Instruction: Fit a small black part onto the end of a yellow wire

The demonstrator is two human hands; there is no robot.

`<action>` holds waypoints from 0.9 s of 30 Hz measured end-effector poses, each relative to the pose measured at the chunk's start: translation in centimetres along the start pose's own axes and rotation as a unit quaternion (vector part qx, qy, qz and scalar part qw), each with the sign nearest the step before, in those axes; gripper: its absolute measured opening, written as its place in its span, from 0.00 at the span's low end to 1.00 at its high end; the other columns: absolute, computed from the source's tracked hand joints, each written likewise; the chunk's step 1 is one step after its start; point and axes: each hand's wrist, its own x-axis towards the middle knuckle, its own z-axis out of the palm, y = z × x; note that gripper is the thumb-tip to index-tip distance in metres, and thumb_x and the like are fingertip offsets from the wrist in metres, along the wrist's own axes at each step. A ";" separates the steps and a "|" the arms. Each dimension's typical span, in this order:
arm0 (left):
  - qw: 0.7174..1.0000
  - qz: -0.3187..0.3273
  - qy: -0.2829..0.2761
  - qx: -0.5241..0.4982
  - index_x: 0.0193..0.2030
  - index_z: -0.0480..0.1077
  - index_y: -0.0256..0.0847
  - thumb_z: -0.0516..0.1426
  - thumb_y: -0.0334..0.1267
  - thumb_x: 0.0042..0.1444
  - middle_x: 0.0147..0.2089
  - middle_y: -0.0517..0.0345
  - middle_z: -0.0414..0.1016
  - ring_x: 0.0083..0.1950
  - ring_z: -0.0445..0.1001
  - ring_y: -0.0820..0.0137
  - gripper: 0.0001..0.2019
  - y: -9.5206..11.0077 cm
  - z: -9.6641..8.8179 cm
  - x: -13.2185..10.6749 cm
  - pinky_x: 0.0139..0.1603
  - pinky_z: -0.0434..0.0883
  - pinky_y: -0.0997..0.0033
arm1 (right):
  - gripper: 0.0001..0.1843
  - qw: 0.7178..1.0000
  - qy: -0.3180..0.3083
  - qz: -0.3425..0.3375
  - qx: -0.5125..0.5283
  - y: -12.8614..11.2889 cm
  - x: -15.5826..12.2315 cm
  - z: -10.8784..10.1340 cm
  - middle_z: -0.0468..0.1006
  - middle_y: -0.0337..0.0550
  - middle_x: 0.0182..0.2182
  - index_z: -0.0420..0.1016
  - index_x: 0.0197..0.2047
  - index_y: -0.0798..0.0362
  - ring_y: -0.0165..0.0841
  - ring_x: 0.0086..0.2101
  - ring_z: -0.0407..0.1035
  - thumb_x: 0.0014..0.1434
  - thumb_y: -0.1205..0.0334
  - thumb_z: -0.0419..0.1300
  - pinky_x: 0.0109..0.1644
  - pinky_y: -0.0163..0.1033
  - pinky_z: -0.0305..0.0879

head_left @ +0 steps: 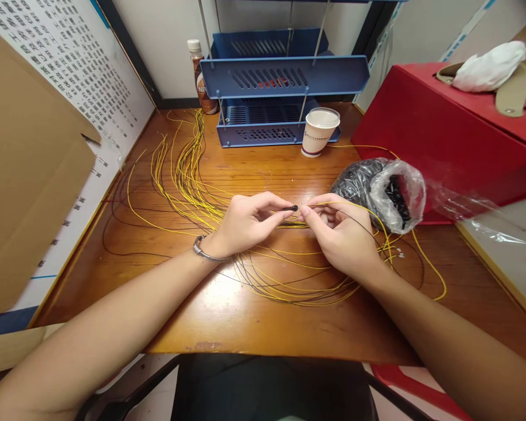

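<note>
Between thumb and fingertips, my left hand point(254, 219) pinches a small black connector piece point(293, 208), whose rounded end points right. Just to its right, my right hand point(342, 228) is closed in a pinch on a thin yellow wire point(368, 211), with a dark wire trailing beside it. The two sets of fingertips are close but apart. Whether the wire end touches the black piece is too small to tell. Under and around both hands lies a loose bundle of yellow and dark wires point(188, 158), looping across the wooden table point(201, 316).
An open plastic bag of black parts point(394, 193) lies beside my right hand. Behind it stands a red box point(421, 123). A paper cup point(319, 133), a blue tiered rack point(284, 79) and a bottle point(201, 82) stand at the back. Cardboard point(26, 164) leans at left.
</note>
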 end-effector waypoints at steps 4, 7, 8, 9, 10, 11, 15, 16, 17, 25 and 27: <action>1.000 0.000 -0.004 0.002 0.40 0.80 0.35 0.65 0.32 0.58 0.36 0.56 0.85 0.31 0.81 0.76 0.05 0.0 0.0 0.0 0.35 0.77 0.83 | 0.07 1.000 0.002 0.003 -0.004 -0.1 -0.1 0.0 0.81 0.43 0.29 0.77 0.36 0.53 0.31 0.26 0.72 0.58 0.59 0.65 0.26 0.35 0.63; 1.000 0.003 -0.004 0.005 0.41 0.80 0.34 0.65 0.32 0.58 0.36 0.56 0.85 0.30 0.81 0.76 0.05 0.0 0.0 0.0 0.35 0.77 0.83 | 0.07 1.000 0.002 0.005 -0.007 -0.1 -0.1 -0.1 0.80 0.43 0.28 0.77 0.36 0.54 0.31 0.25 0.72 0.58 0.58 0.65 0.26 0.36 0.62; 1.000 0.004 -0.003 0.006 0.41 0.80 0.34 0.65 0.32 0.58 0.36 0.56 0.85 0.30 0.81 0.76 0.05 0.0 0.0 0.0 0.34 0.77 0.83 | 0.07 1.000 0.003 0.004 -0.007 -0.1 -0.1 -0.1 0.80 0.43 0.29 0.77 0.36 0.54 0.30 0.25 0.71 0.58 0.58 0.65 0.26 0.36 0.62; 1.000 0.004 -0.002 0.007 0.41 0.80 0.35 0.65 0.32 0.58 0.36 0.56 0.85 0.30 0.81 0.77 0.05 -0.1 0.0 0.0 0.34 0.77 0.83 | 0.07 1.000 0.003 0.004 -0.008 -0.1 -0.1 -0.1 0.80 0.43 0.28 0.77 0.36 0.54 0.30 0.25 0.71 0.58 0.58 0.65 0.25 0.35 0.62; 1.000 0.004 -0.002 0.008 0.41 0.80 0.35 0.65 0.32 0.58 0.36 0.56 0.85 0.30 0.81 0.77 0.05 -0.1 0.0 0.0 0.34 0.76 0.82 | 0.07 1.000 0.004 0.005 -0.009 -0.1 -0.1 -0.1 0.80 0.43 0.28 0.77 0.36 0.54 0.30 0.25 0.71 0.58 0.58 0.65 0.25 0.35 0.62; 1.000 0.002 -0.002 0.008 0.40 0.80 0.35 0.65 0.33 0.58 0.36 0.56 0.85 0.30 0.81 0.76 0.05 -0.1 -0.1 0.0 0.34 0.76 0.82 | 0.07 1.000 0.004 0.005 -0.009 -0.1 -0.1 -0.1 0.80 0.43 0.28 0.77 0.36 0.54 0.30 0.25 0.71 0.58 0.58 0.65 0.25 0.35 0.62; 1.000 -0.002 -0.005 0.005 0.41 0.80 0.35 0.65 0.33 0.58 0.36 0.56 0.85 0.30 0.81 0.77 0.05 -0.1 -0.1 0.0 0.34 0.76 0.82 | 0.07 1.000 0.007 0.002 -0.009 -0.1 0.0 0.0 0.80 0.43 0.28 0.77 0.36 0.53 0.30 0.25 0.71 0.58 0.58 0.65 0.25 0.35 0.62; 1.000 -0.002 -0.004 0.004 0.41 0.80 0.35 0.65 0.33 0.58 0.36 0.56 0.85 0.30 0.81 0.77 0.05 -0.1 -0.1 0.0 0.34 0.76 0.82 | 0.07 1.000 0.007 0.000 -0.009 -0.1 0.0 0.0 0.80 0.43 0.28 0.77 0.36 0.53 0.30 0.25 0.71 0.58 0.58 0.65 0.24 0.35 0.61; 1.000 0.000 -0.004 0.003 0.41 0.80 0.35 0.65 0.32 0.58 0.36 0.56 0.85 0.30 0.81 0.77 0.05 -0.1 -0.1 0.0 0.34 0.76 0.82 | 0.07 1.000 0.007 -0.002 -0.009 -0.1 0.0 0.1 0.80 0.43 0.28 0.77 0.36 0.53 0.30 0.24 0.71 0.59 0.58 0.65 0.24 0.35 0.61; 1.000 -0.002 -0.001 -0.006 0.40 0.80 0.35 0.65 0.32 0.58 0.36 0.56 0.85 0.31 0.81 0.76 0.04 -0.1 -0.1 0.1 0.34 0.76 0.83 | 0.07 1.000 0.004 -0.011 -0.001 0.0 -0.1 0.2 0.81 0.43 0.28 0.77 0.36 0.54 0.29 0.24 0.70 0.59 0.59 0.65 0.25 0.35 0.63; 1.000 -0.004 -0.003 -0.008 0.40 0.80 0.35 0.65 0.32 0.58 0.36 0.56 0.85 0.30 0.81 0.76 0.04 -0.1 -0.1 0.1 0.34 0.76 0.83 | 0.07 1.000 0.005 -0.009 0.001 0.0 -0.1 0.3 0.81 0.43 0.28 0.77 0.36 0.54 0.29 0.24 0.70 0.59 0.59 0.65 0.25 0.35 0.63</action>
